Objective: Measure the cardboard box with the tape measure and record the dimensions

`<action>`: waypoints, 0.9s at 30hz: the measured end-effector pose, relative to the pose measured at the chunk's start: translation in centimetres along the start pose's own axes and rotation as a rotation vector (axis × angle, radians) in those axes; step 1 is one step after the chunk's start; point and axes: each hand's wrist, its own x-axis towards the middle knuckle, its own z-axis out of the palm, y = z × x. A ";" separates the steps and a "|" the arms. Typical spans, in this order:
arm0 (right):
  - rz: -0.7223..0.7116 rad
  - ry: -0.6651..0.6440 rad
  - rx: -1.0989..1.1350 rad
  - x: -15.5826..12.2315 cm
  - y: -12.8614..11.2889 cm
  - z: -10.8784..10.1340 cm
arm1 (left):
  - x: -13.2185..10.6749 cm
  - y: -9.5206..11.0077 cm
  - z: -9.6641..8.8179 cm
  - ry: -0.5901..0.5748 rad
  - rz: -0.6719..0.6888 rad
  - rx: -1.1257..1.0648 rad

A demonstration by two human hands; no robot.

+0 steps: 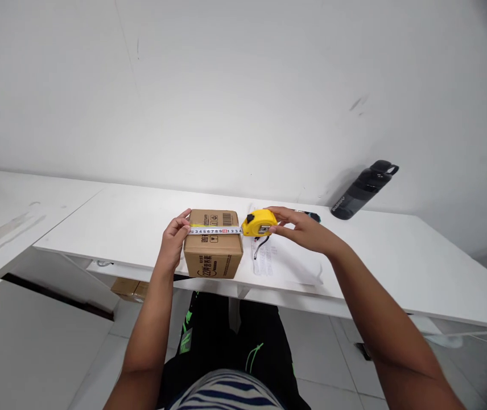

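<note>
A brown cardboard box [213, 259] with black print sits at the front edge of the white table. Across its top lies the pulled-out blade [215, 230] of a yellow tape measure [259, 222]. My left hand [174, 242] is at the box's left side, thumb and fingers closed on the blade's end at the top edge. My right hand [298, 228] grips the tape measure's case just past the box's right edge. From the case a dark wrist strap [261, 247] hangs down over a sheet of paper [284, 267].
A black water bottle [363, 191] stands at the back right by the wall. Behind my right hand lies a dark object with a blue edge [314, 217], partly hidden. Another cardboard box [130, 288] is below the tabletop [119, 228] at left.
</note>
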 end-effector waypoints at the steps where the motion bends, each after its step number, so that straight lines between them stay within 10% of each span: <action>1: 0.001 0.007 0.010 -0.3 0.3 0.1 | 0.0 0.0 0.0 -0.003 0.000 0.001; 21: 0.016 0.047 0.072 -1.0 0.0 1.5 | -0.1 1.5 0.2 -0.026 -0.023 0.127; 27: 0.036 0.014 0.219 -1.5 3.9 1.1 | 0.1 1.3 0.2 -0.019 -0.020 0.114</action>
